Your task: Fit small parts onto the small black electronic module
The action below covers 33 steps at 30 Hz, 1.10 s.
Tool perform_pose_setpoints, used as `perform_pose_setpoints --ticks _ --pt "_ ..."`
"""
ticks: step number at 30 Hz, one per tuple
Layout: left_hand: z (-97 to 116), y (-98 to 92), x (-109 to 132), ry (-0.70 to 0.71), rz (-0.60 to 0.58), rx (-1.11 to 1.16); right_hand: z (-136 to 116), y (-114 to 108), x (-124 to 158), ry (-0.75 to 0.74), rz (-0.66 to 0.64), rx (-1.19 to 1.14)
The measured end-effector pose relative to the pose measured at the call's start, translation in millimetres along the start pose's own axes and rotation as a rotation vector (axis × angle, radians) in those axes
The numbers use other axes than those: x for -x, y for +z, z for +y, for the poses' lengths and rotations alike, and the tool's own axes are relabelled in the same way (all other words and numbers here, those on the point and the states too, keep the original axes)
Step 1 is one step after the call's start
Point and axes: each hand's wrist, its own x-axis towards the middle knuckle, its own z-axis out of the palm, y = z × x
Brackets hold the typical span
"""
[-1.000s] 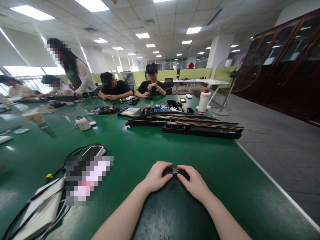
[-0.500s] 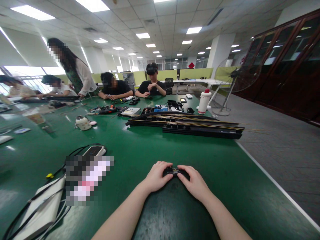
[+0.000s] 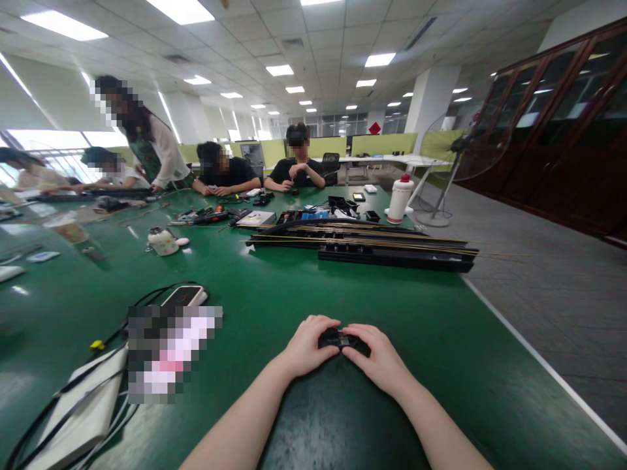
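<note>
Between my two hands, low over the green table [image 3: 274, 294], is a small black part [image 3: 337, 338] with a lighter piece at its middle. My left hand [image 3: 309, 343] is closed round its left end, thumb at the near side and fingers at the far side. My right hand [image 3: 375, 349] grips the right end the same way, its thumb tip near the middle. Fingers cover much of the part, so its exact kind cannot be told. Beyond my hands lie long black rails [image 3: 396, 259] with thin brass-coloured rods [image 3: 362, 242] across them.
To the left are a power bank [image 3: 185, 296], black cables and a white notebook [image 3: 81, 408]. A patterned cup [image 3: 163, 241] stands farther back. A white bottle [image 3: 400, 201] with a red cap stands at the table's right edge. Several people sit or stand around the far side.
My right thumb and fingers have shifted slightly left along the black part, closer to my left fingertips. The left hand has hardly moved.
</note>
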Motion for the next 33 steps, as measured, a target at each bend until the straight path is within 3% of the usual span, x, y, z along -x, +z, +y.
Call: perform_pose_setpoints --ticks 9,14,22,33 --pt "-1 1.5 1 -0.026 -0.028 -0.047 0 -1 0 -0.01 -0.024 0.028" --pt "-2 1.6 0 -0.031 -0.018 -0.052 2 -1 -1 0.018 0.063 -0.126" --pt "-1 1.9 0 -0.048 -0.022 -0.05 10 -1 -3 0.197 0.169 -0.362" --pt "0 1.5 -1 -0.053 -0.011 -0.042 14 -2 -6 0.263 0.298 -0.647"
